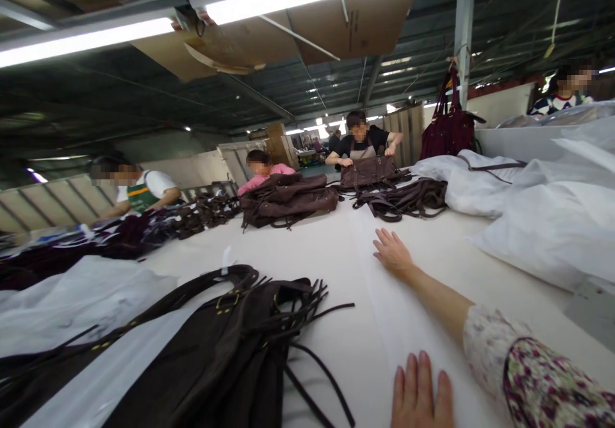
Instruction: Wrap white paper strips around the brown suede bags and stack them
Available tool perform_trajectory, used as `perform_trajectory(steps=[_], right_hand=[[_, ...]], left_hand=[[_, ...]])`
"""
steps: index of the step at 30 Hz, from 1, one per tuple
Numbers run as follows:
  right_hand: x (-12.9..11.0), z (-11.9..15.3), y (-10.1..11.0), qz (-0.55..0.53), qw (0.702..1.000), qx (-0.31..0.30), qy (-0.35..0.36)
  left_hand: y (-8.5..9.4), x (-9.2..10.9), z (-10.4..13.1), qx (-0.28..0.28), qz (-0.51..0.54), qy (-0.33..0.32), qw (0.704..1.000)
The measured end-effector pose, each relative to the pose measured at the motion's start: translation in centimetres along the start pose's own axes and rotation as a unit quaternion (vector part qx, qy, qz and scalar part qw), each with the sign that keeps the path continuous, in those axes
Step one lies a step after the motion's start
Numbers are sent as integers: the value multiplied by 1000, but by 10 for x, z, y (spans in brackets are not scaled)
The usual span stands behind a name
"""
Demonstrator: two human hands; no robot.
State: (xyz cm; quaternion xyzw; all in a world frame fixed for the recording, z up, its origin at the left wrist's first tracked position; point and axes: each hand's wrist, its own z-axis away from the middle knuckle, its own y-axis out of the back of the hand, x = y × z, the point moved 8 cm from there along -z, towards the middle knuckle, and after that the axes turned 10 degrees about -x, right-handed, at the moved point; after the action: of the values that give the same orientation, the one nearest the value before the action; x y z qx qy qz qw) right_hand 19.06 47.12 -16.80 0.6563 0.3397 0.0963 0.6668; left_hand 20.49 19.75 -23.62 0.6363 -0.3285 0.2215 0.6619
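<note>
A long strip of thin white sheet [396, 312] lies on the pale tabletop. My right hand [394, 254] rests flat on its far part, fingers spread and pointing left. Nearer, at the bottom edge, my left hand [423, 393] lies flat on the same strip with its fingers apart; its wrist is out of frame. Neither hand holds anything. To the left is a dark brown bag [206, 345] with thin straps and fringes, and a white strip [125, 364] lies across it.
Brown bags [291, 200] and a pile of straps [406, 197] lie at the far edge. White plastic bags [542, 229] are at the right, another [81, 293] at the left. Across the table a person [362, 143] handles a brown bag [368, 172]; other people work nearby.
</note>
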Motion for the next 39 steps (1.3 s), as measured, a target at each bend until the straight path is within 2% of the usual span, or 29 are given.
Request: perform_trajectory(steps=[3,6,9,11,14,17,19,21,24,26,27,29,31,34,36,39], right_hand=[[4,5,-11,7,998,-66,10],[11,1,-14,8,992,-124,3],[9,-2,-4,13,988,-153,-15],[1,3,8,20,989,-148,-22],[-21,29,29,18,992,-127,17],[-43,87,50,-6,988,-128,81],[-54,143,65,-52,980,-139,130],[-60,209,78,-130,959,-170,184],[-59,306,78,-183,923,-274,200],[-59,356,71,-182,911,-321,182],[-61,374,69,-174,914,-323,175],[-75,398,65,-147,925,-299,183],[-98,411,59,-113,930,-272,221],[-126,422,35,-41,924,-241,295],[-133,421,17,32,927,-157,340],[-132,415,-9,117,916,11,383]], left_hand=[[1,19,4,-80,-21,-44,996],[16,36,11,-89,-15,-49,995],[27,53,17,-104,-9,-50,993],[33,63,20,-104,-19,-57,993],[39,71,19,-91,-54,-68,992],[40,75,14,-82,-90,-77,990],[40,76,10,-82,-111,-80,987],[39,79,8,-87,-129,-81,985],[38,82,5,-90,-152,-79,981],[36,84,5,-92,-175,-80,977],[34,84,5,-94,-188,-81,974],[31,83,5,-102,-208,-82,969],[29,82,6,-113,-221,-78,966],[30,82,8,-129,-243,-70,959],[34,83,12,-139,-262,-61,953],[42,84,17,-148,-288,-39,945]])
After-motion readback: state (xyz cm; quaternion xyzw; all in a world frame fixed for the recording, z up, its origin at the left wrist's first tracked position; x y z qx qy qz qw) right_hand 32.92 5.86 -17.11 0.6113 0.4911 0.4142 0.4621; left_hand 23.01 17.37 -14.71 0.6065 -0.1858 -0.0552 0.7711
